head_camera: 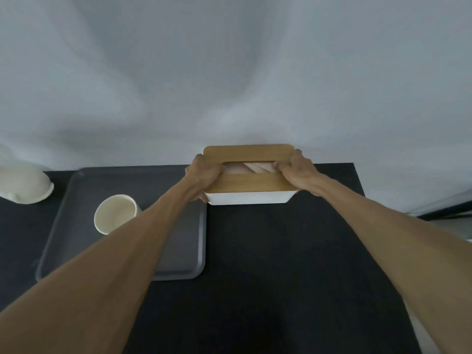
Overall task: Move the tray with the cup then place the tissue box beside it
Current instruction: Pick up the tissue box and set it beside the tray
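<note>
A white tissue box (249,198) with a wooden lid and a slot showing tissue sits at the far edge of the black table, just right of the grey tray (76,200). My left hand (204,175) grips its left end and my right hand (297,172) grips its right end, fingers hooked at the slot. A cream paper cup (115,213) stands upright on the tray's left half, partly hidden by my left forearm.
A white rounded object (23,185) lies at the table's far left, beyond the tray. The black table (281,251) ends at its right edge near the box. A pale wall rises directly behind the table.
</note>
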